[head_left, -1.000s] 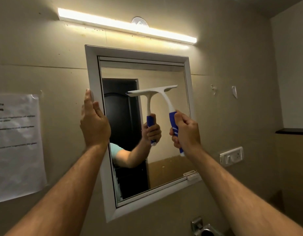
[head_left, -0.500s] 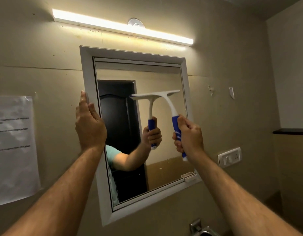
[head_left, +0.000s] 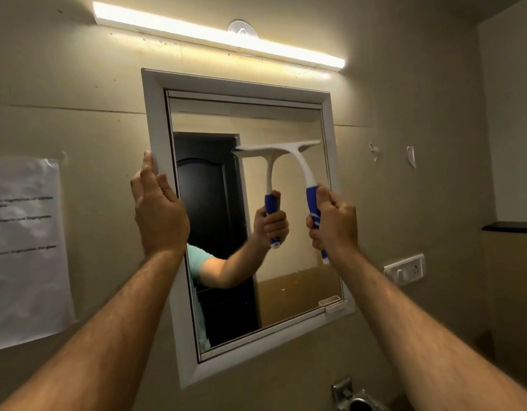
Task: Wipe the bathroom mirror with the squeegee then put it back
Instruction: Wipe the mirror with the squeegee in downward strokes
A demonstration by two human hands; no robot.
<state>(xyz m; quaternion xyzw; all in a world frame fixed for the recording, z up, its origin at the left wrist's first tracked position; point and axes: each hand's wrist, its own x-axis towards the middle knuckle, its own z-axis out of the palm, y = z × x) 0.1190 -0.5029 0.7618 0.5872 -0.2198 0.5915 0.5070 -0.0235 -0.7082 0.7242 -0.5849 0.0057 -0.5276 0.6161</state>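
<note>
Mid-wipe on the bathroom mirror (head_left: pixel 288 221), with the squeegee (head_left: pixel 300 161) pressed against the glass in the mirror's upper right quarter, blade roughly level and reaching almost to the right inner edge of the frame (head_left: pixel 155 120). Right hand (head_left: pixel 333 226) closed in a full fist around the blue grip, thumb up along the handle, white neck curving from the fist up to the blade. Left hand (head_left: pixel 158 209) mostly open, fingers together and extended up the left side of the frame, palm against it, holding nothing but apparently steadying the mirror. To do this stroke well: keep the rubber edge flat on the glass across its whole width, tilt the handle slightly away from the mirror, and draw straight down toward the bottom rail with even pressure. Best not to lift partway, since that would likely leave a line. Worth overlapping the next pass toward the mirror's left half, where the dark door reflection sits, so no strip goes untouched. Near the lower right corner, care needed around the small white clip (head_left: pixel 334 305) on the frame, which could catch the blade. Return spot for the squeegee not identifiable here.
</note>
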